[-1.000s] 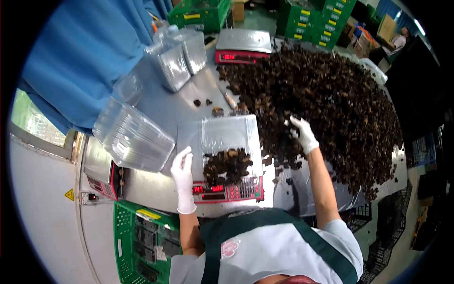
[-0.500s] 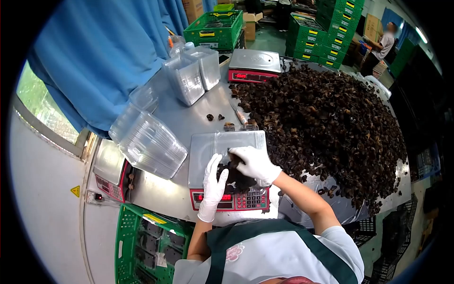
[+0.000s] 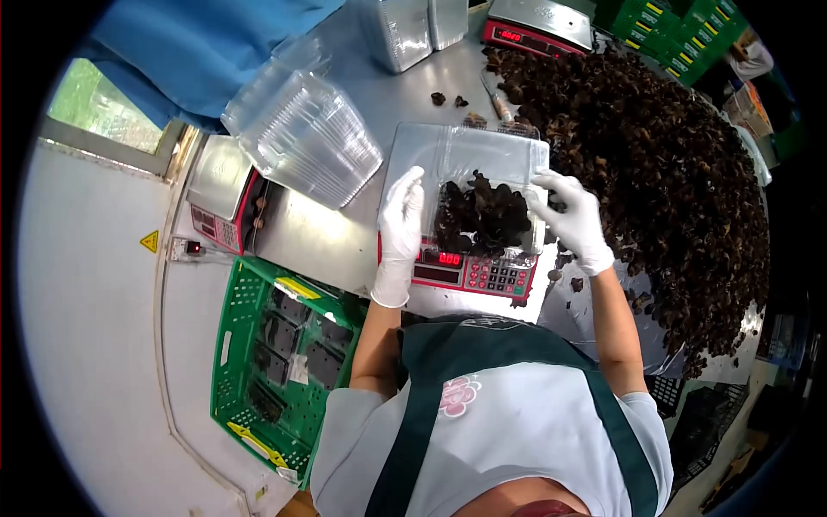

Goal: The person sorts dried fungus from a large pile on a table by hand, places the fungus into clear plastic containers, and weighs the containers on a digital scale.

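A clear plastic box (image 3: pixel 523 247) with its hinged lid (image 3: pixel 482 146) laid back rests on a red digital scale (image 3: pixel 500 277). Dark wood ear mushrooms (image 3: pixel 482 215) are heaped inside the box. My left hand (image 3: pixel 401 233), in a white glove, stands along the left side of the box with fingers stretched up and nothing in them. At the right edge, my gloved right hand (image 3: pixel 575 220) has its fingers apart, their tips beside or against the rim; exact contact is hard to tell.
A large heap of mushrooms (image 3: pixel 663 172) covers the table's right side. Stacked clear boxes (image 3: pixel 319 142) lie left of the scale, near a knife-like tool (image 3: pixel 500 105). Another scale (image 3: pixel 538 26) stands behind. A green crate (image 3: pixel 226 345) holding packed boxes sits below left.
My right hand has drawn back from the mushrooms to the right, fingers spreading. My left hand has shifted off them to the box's left side. The camera view has tilted downward.
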### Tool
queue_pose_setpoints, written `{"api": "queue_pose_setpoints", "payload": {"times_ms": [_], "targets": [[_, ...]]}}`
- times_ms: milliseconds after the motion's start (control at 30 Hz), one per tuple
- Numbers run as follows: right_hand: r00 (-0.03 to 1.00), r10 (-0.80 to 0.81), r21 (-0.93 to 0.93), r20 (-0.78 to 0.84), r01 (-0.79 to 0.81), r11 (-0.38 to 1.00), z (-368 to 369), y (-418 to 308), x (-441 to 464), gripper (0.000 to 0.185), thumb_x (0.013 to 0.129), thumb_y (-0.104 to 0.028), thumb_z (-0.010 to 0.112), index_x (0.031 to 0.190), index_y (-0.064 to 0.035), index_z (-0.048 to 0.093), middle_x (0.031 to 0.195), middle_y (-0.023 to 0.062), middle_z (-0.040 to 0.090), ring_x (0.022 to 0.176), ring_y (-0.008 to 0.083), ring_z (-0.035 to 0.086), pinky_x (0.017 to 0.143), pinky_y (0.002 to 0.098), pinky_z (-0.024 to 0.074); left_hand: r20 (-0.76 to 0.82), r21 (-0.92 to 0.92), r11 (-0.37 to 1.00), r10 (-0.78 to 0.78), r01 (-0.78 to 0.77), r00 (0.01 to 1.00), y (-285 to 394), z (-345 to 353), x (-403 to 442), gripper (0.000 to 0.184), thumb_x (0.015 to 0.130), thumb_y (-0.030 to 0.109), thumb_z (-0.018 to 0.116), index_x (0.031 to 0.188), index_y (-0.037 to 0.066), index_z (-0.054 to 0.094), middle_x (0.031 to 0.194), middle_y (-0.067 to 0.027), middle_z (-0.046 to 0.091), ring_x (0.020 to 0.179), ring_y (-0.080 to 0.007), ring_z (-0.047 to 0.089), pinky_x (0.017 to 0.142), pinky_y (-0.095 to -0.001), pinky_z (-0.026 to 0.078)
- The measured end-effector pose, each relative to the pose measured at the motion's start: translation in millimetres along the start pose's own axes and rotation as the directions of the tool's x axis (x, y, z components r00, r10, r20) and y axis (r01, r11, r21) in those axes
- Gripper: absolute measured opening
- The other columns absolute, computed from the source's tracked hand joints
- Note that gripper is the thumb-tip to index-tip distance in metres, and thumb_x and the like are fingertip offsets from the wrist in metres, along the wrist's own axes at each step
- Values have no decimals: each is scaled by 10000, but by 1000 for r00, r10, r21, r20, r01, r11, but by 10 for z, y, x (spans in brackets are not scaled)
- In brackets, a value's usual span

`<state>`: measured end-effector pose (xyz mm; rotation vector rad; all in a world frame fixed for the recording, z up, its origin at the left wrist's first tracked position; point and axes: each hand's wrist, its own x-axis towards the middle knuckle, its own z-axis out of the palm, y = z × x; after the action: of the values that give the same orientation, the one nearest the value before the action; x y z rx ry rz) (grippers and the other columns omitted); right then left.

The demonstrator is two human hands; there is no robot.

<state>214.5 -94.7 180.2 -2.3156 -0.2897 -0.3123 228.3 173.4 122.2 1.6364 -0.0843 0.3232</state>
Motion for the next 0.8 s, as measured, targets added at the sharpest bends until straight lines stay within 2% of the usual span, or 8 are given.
{"api": "queue_pose_setpoints", "payload": {"times_ms": [100, 233, 367, 467, 600, 633, 767, 800], "targets": [[980, 182, 173, -78, -167, 971, -120, 128, -134, 150, 816, -89, 681, 960, -54, 699, 1056, 95, 687, 892, 162, 656, 733, 252, 529, -43, 105, 994, -6, 11, 999, -48, -232, 80, 403, 995, 307, 475, 1220, -13, 575, 1167, -90, 614, 1030, -152, 578, 888, -270, 442], [931, 363, 340, -46, -327, 882, -176, 377, -324, 137, 843, -71, 659, 959, -2, 684, 1081, 120, 680, 990, 155, 637, 852, 269, 496, -82, 24, 996, -88, 90, 993, 4, -390, 142, 414, 989, 332, 482, 1217, 3, 584, 1161, -64, 625, 1008, -138, 586, 851, -255, 437], [899, 437, 376, -1, -405, 834, -155, 453, -438, 157, 868, -96, 666, 987, 5, 687, 1097, 113, 673, 989, 147, 631, 872, 264, 503, -78, 31, 994, -102, 105, 992, 1, -435, 228, 401, 970, 331, 524, 1206, 15, 594, 1149, -50, 632, 996, -118, 587, 864, -259, 434], [906, 424, 354, 6, -398, 846, -121, 407, -409, 169, 869, -96, 668, 1003, 6, 685, 1100, 111, 671, 949, 141, 639, 838, 260, 521, -51, 32, 994, -103, 104, 993, 14, -386, 256, 355, 955, 292, 566, 1179, 22, 619, 1100, -18, 645, 939, -82, 588, 831, -221, 438], [939, 345, 304, 10, -332, 893, -3, 260, -228, 201, 852, -88, 670, 1037, -10, 678, 981, 76, 685, 775, 97, 641, 701, 244, 528, -49, -76, 983, -169, 165, 984, 39, -253, 254, 320, 920, 203, 628, 1164, -4, 620, 1016, -9, 620, 898, -73, 539, 849, -216, 426], [959, 282, 215, -8, -274, 937, 32, 209, -165, 214, 840, -108, 676, 1042, -37, 682, 906, 73, 674, 733, 99, 635, 677, 241, 517, -38, -81, 983, -168, 164, 985, 30, -238, 254, 322, 920, 209, 628, 1166, 1, 621, 1010, -8, 620, 886, -69, 538, 839, -213, 428], [992, 121, 93, 33, -123, 988, 156, -3, 98, 180, 827, -125, 673, 988, -46, 685, 948, 114, 686, 735, 162, 657, 682, 270, 527, 2, -34, 981, -193, 193, 981, -147, -211, 241, 311, 922, 209, 620, 1164, 13, 628, 1021, -13, 626, 885, -75, 541, 822, -219, 436], [999, -32, 76, -25, 34, 997, 200, -9, 139, 170, 825, -135, 675, 976, -59, 688, 931, 122, 688, 743, 176, 664, 676, 280, 531, 8, -46, 982, -182, 182, 983, -159, -202, 235, 311, 922, 209, 620, 1164, 13, 628, 1021, -13, 626, 885, -75, 541, 822, -219, 436]]}}
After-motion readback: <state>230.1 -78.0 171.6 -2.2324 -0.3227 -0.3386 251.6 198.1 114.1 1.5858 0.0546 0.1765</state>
